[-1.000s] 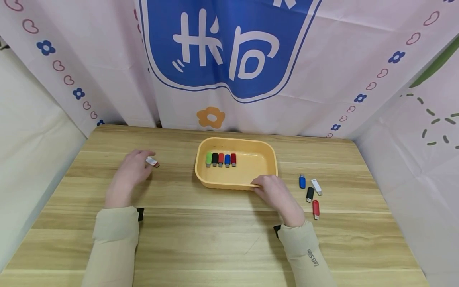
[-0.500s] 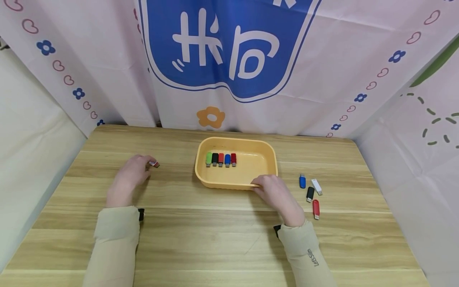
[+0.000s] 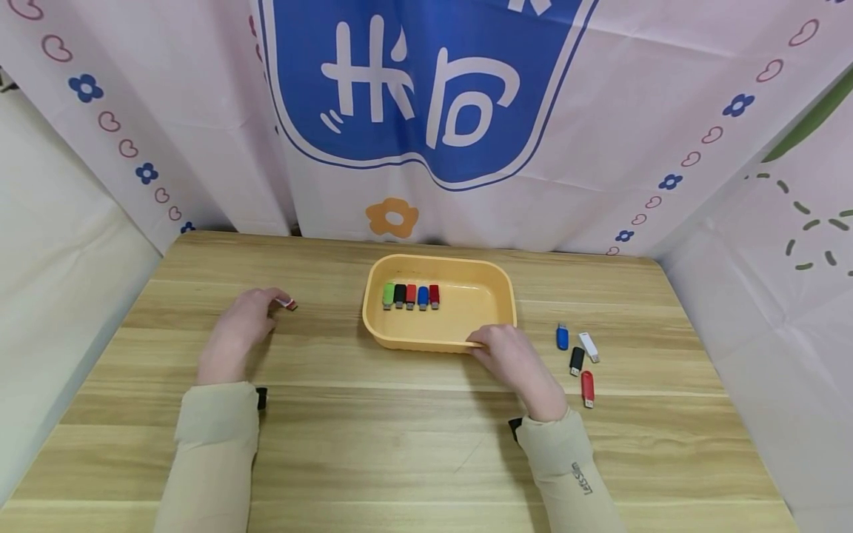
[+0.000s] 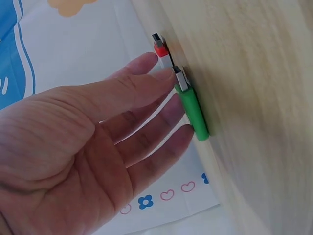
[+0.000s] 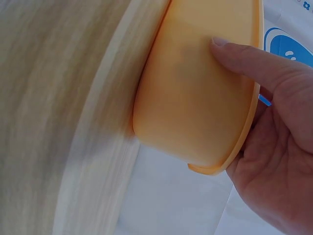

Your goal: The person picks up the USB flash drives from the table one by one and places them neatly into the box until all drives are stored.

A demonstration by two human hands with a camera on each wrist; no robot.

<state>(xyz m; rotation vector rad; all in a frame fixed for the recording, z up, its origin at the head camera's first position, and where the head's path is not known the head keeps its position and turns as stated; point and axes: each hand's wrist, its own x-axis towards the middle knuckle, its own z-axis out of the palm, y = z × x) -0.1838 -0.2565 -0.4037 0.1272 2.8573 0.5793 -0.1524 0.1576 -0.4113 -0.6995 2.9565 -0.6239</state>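
Observation:
In the head view my left hand (image 3: 243, 326) is over the table's left side, pinching a white USB flash drive with a red band (image 3: 286, 303) between thumb and index finger. The left wrist view shows that drive (image 4: 163, 53) at the fingertips, plug outward. A green USB flash drive (image 4: 194, 113) lies beside the other fingers, hidden from the head view. My right hand (image 3: 516, 366) grips the near right rim of a yellow plastic tray (image 3: 460, 322). Its thumb presses the outer wall (image 5: 190, 93) in the right wrist view. A row of several flash drives (image 3: 410, 296) lies inside the tray.
Right of the tray lie a blue flash drive (image 3: 563, 337), a white one (image 3: 589, 346), a black one (image 3: 576, 361) and a red one (image 3: 587, 389). A printed curtain (image 3: 426, 200) hangs along the wooden table's (image 3: 373, 444) back edge.
The left hand has lowered slightly and its fingers have closed over the white drive, covering more of it. The drive has shifted a little. The right hand and tray have stayed put.

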